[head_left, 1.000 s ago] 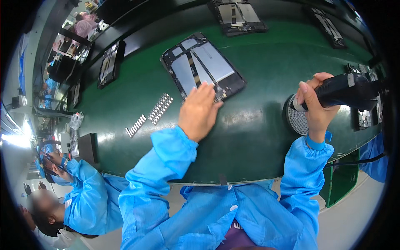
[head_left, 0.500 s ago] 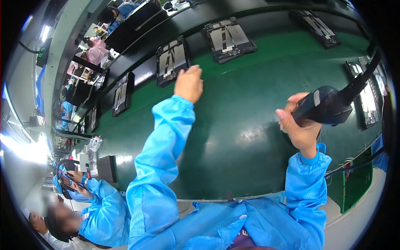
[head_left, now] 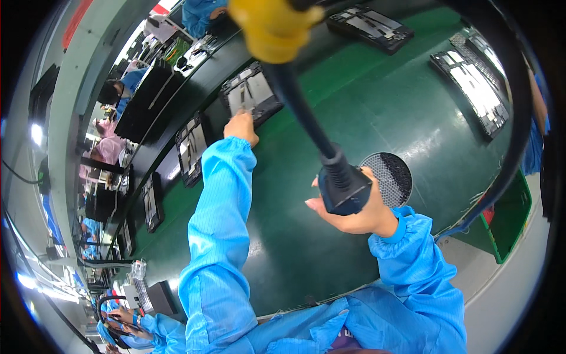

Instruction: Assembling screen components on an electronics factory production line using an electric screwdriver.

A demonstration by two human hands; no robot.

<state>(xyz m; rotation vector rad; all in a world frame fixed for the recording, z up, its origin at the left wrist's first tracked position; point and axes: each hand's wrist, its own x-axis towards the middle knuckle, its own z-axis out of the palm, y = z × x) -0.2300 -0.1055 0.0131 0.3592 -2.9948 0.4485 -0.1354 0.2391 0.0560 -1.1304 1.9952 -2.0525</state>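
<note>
My left hand [head_left: 240, 128] reaches out to the near edge of an opened tablet [head_left: 262, 97] and grips it there; the fingertips lie over its lower left corner. Pale flat panels, ribbon strips and a black frame show inside the tablet. My right hand [head_left: 372, 217] is wrapped round a black electric screwdriver [head_left: 346, 192], seen from its cord end, with its tip hidden below. Beside the right hand lies a round dish [head_left: 383, 162] with a grid of holes and small dark pieces in part of it.
More opened tablets lie along the table's [head_left: 312, 259] far side, such as one on the left [head_left: 191, 150] and one on the right [head_left: 471, 91]. A yellow fitting [head_left: 274, 29] hangs overhead, carrying the screwdriver's cord. A green bin [head_left: 507, 224] stands at the right. Co-workers sit at the left.
My view has turned to the right. My left hand has gone from beside one tablet to the edge of its right-hand neighbour. The screwdriver has moved inward, and the dish has come into sight.
</note>
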